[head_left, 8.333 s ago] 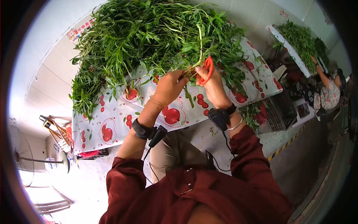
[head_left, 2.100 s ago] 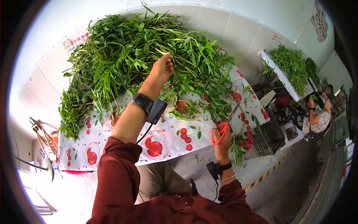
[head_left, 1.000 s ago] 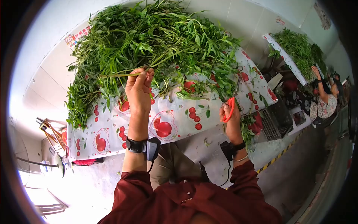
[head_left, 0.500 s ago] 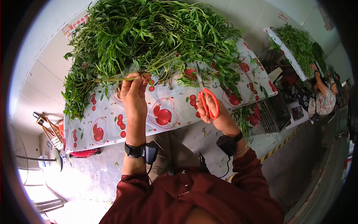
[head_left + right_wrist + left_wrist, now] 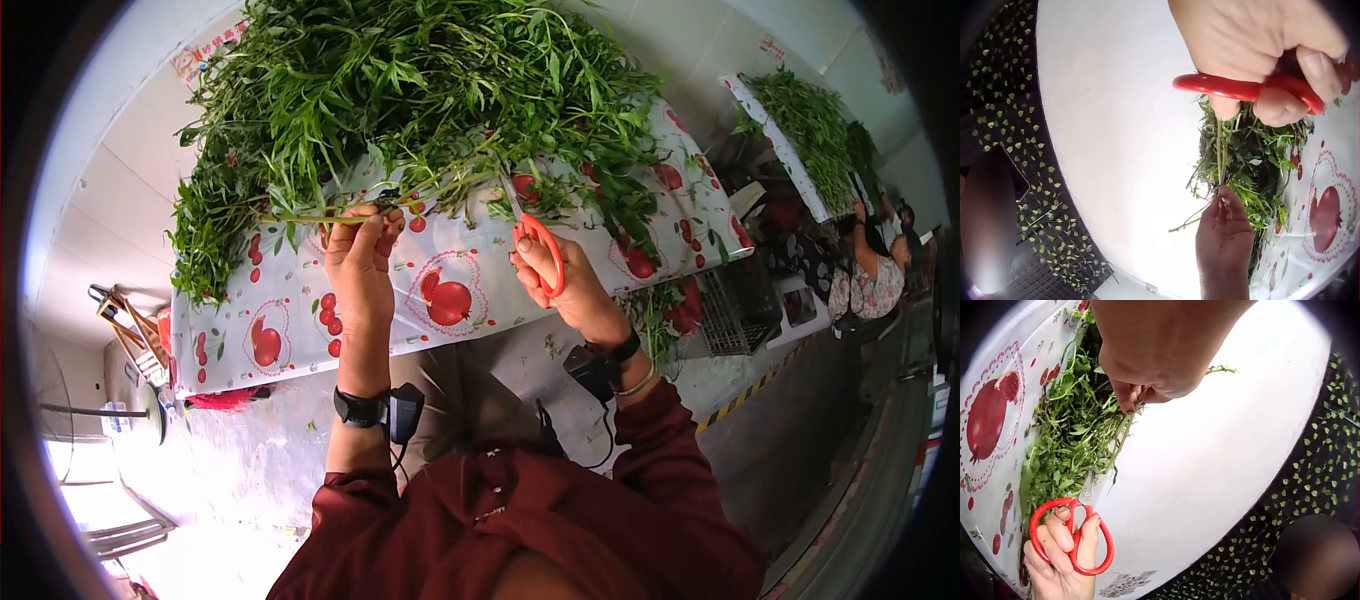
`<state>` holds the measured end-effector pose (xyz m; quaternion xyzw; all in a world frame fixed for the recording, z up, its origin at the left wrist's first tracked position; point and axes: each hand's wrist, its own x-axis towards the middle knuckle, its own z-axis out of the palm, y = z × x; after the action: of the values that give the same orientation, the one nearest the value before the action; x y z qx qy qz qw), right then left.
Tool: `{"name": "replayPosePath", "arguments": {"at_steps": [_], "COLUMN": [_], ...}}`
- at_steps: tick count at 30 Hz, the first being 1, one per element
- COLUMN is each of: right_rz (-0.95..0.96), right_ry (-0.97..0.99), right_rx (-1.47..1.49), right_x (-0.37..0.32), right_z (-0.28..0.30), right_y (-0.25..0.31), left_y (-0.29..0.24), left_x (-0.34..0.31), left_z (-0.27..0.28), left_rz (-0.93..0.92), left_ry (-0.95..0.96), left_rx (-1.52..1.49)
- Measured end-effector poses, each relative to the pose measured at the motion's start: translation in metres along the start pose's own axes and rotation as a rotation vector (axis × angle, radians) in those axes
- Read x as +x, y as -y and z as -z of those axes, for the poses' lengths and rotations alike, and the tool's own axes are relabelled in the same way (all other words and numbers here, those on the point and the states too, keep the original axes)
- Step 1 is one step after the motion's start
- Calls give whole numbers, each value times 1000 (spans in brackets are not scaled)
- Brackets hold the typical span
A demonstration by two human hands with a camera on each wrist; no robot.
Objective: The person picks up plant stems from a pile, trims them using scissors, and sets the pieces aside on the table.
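My left hand pinches a few long green stems between thumb and fingertips, in front of the big heap of leafy greens. The stems stick out to both sides of the fingers. Scissors with red handles are in my right hand, its fingers through the loops. Their blades point away from me and overlap the right part of the stems in the head view. The left wrist view shows the red loops round the fingers; in the right wrist view the blades are mostly hidden behind the hand.
A white tablecloth with red fruit prints lies under the greens. At the right are a dark plastic crate and another table of greens, where a person sits. A wall stands behind the heap.
The left hand has drawn stems from the heap toward me and holds them low. The right hand, earlier off to the right with the scissors, has come in left, bringing the blades to the stems.
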<state>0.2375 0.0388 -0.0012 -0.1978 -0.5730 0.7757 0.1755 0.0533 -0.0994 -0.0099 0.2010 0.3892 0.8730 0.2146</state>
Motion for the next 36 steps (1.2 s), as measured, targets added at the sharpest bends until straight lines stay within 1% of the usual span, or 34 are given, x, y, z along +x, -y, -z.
{"name": "replayPosePath", "arguments": {"at_steps": [4,6,10,12,13,14,15,17,19,21,23,25,26,27,29,31,33,35,36], "right_rz": [-18,-8,2,117,113,166,219,230,249,337,353,438,440,441,449,411,428,346,291], "right_ry": [27,-50,-60,-129,-131,-151,-161,-206,-183,-271,-286,-297,-302,-285,-275,-205,-193,-64,12], "right_rx": [-37,36,42,-75,-74,-60,-44,-100,-93,-156,-174,-174,-172,-193,-216,-223,-288,-224,-236], "right_x": [-2,-5,-13,-12,-11,-9,-6,-4,0,1,-1,-1,-1,0,1,0,-2,-7,-13], "right_z": [7,5,20,34,42,47,50,51,47,42,41,37,35,33,29,26,25,23,24], "right_y": [-7,-7,-5,3,8,16,23,35,43,49,54,59,59,60,62,65,68,70,68], "left_y": [3,3,-3,-2,-1,2,4,8,14,16,20,25,27,28,33,38,42,43,44], "left_x": [3,5,7,8,9,10,8,7,6,3,2,0,-1,-2,-3,-4,-5,-6,-5], "left_z": [5,8,4,1,0,0,-5,-17,-28,-40,-49,-54,-56,-59,-66,-71,-77,-81,-82], "left_rz": [-11,-52,-100,-84,-75,-70,-46,-10,15,32,65,46,63,78,69,52,23,5,0], "left_ry": [-19,-6,-40,-40,-43,-1,-7,15,68,80,149,177,204,232,255,306,319,312,311], "left_rx": [16,15,21,31,44,43,67,87,113,127,221,218,273,328,329,381,411,416,414]}}
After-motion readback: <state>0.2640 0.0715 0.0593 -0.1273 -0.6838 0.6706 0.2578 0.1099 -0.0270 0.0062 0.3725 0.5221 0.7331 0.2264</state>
